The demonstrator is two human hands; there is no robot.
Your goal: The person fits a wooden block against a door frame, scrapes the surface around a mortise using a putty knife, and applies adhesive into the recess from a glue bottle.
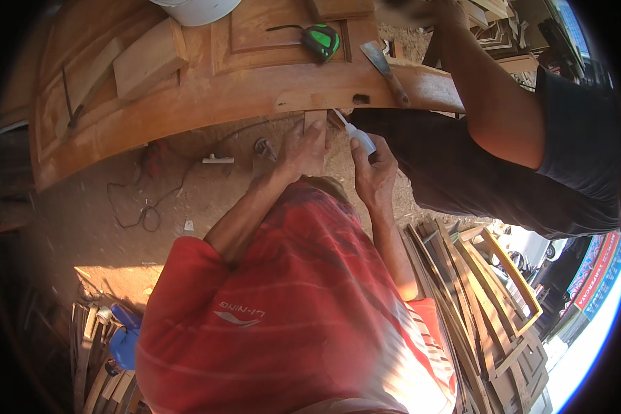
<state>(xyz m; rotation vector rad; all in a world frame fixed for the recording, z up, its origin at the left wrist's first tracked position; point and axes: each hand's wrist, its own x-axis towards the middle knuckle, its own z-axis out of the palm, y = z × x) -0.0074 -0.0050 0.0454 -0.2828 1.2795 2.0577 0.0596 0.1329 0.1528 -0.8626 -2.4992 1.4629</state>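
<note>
At frame centre, the left hand (pixel 302 148) presses a small wood piece (pixel 316 123) against the door edge (pixel 255 96), steadying it; the right hand (pixel 374 169) clenches a white glue bottle (pixel 357 134), nozzle aimed at the joint.

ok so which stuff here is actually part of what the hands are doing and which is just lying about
In use:
- left hand holding a small wood piece at the door edge
- right hand holding a white glue bottle, tip at the piece

Lying about:
- tape measure
- scraper
- wood block
- white bucket
- frames stacked on the ground
</note>
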